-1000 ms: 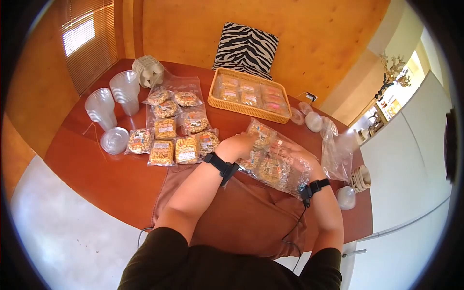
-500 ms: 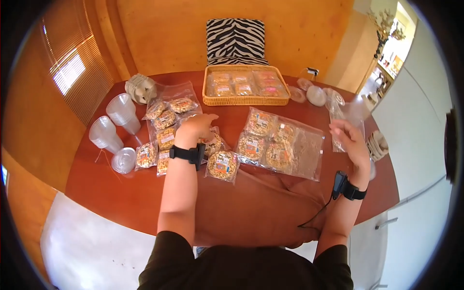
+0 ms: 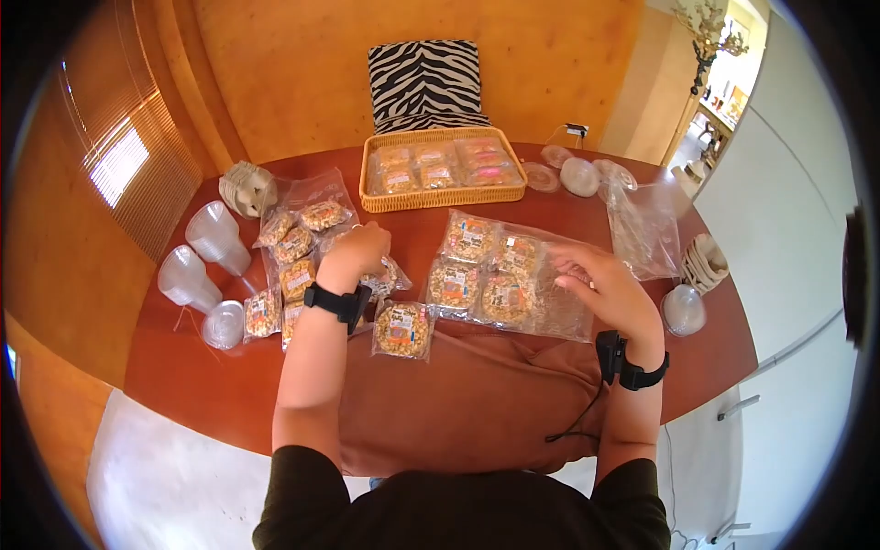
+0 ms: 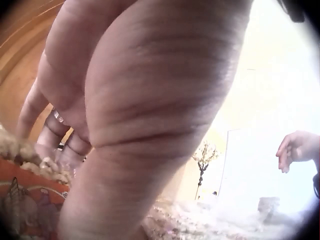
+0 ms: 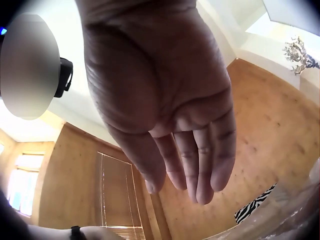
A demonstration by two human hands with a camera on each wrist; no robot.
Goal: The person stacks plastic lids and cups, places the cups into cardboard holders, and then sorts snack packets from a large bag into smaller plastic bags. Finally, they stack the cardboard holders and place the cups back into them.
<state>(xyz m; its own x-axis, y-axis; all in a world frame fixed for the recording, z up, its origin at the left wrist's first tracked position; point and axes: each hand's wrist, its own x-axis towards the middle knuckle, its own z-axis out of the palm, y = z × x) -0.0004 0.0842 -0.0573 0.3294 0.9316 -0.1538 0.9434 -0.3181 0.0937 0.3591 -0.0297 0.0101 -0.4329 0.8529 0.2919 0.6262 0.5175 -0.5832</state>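
Observation:
My left hand (image 3: pixel 357 252) reaches down over the packets on the left, its fingers curled at a clear-wrapped snack packet (image 3: pixel 390 277). The left wrist view shows the bent fingers (image 4: pixel 77 142) at lumpy, nut-like pieces; the fingertips are partly hidden. Near the table's front lies another round labelled packet (image 3: pixel 403 330). To its right, a large clear plastic bag (image 3: pixel 570 313) lies flat with several round packets inside. My right hand (image 3: pixel 600 280) hovers by this bag's right part, fingers loosely extended and holding nothing.
More packets (image 3: pixel 295 275) lie left of my left hand. Behind stands a wicker basket (image 3: pixel 440 199) with wrapped snacks. Stacked clear cups (image 3: pixel 188 278), lids (image 3: pixel 223 324) and a pulp carton (image 3: pixel 247 188) sit left. An empty-looking clear bag (image 3: pixel 642 234) and plastic tubs lie right.
Both hands have left the large bag. The left hand moved left to the packets, its fingers now curling down; the right swung outward, then came back toward the bag. The view shifted.

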